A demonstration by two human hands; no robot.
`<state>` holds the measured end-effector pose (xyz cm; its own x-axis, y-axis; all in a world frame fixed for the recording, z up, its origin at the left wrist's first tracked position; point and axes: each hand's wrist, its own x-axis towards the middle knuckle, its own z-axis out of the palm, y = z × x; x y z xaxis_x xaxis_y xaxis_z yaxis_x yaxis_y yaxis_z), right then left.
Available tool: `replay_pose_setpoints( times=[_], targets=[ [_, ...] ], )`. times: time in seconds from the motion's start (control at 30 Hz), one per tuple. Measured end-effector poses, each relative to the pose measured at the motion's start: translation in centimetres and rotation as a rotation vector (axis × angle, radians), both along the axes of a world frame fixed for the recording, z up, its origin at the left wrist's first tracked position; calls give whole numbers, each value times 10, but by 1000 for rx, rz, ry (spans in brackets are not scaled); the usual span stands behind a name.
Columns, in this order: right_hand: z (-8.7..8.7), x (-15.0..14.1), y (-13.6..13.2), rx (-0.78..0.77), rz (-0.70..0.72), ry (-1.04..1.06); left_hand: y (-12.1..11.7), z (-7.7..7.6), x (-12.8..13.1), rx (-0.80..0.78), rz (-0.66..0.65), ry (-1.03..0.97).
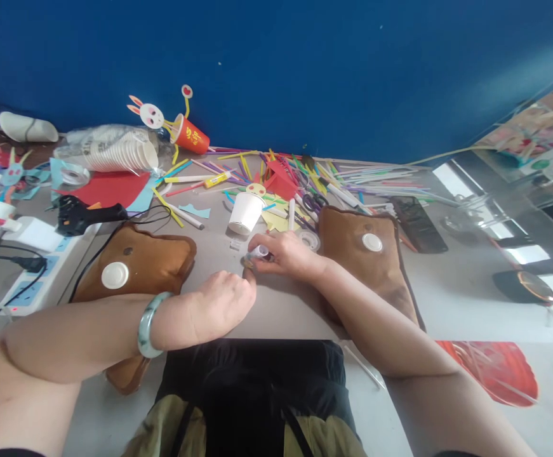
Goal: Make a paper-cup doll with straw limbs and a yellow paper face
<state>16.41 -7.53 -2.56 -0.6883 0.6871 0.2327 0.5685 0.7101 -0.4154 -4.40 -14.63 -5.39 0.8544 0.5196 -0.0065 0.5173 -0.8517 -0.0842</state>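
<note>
Over the desk's front middle, my right hand is closed around a small, whitish, rounded item, too blurred to name. My left hand, with a pale green bangle on the wrist, is curled shut, its fingertips meeting those of the right. Whatever the left fingers pinch is hidden. Just beyond the hands stands a white paper cup with a small yellow face and blue strips behind it. A small clear piece lies near the cup. Beside my right hand rests a roll of tape.
Brown cushions lie at both sides. A black glue gun and a power strip are left. Markers, coloured sticks and scissors crowd the back. A red cup with a rabbit figure leans at the wall; a phone lies right.
</note>
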Motion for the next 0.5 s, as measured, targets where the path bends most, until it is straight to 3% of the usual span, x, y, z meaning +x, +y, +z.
replay_pose_setpoints(
  times=[0.13, 0.37, 0.5],
  targets=[
    [1, 4, 3, -47, -86, 117, -1, -5, 0, 26, 61, 34],
    [8, 1, -5, -95, 29, 172, 0, -7, 1, 52, 36, 9],
    [8, 4, -3, -100, -6, 212, -1, -7, 0, 72, 31, 18]
  ],
)
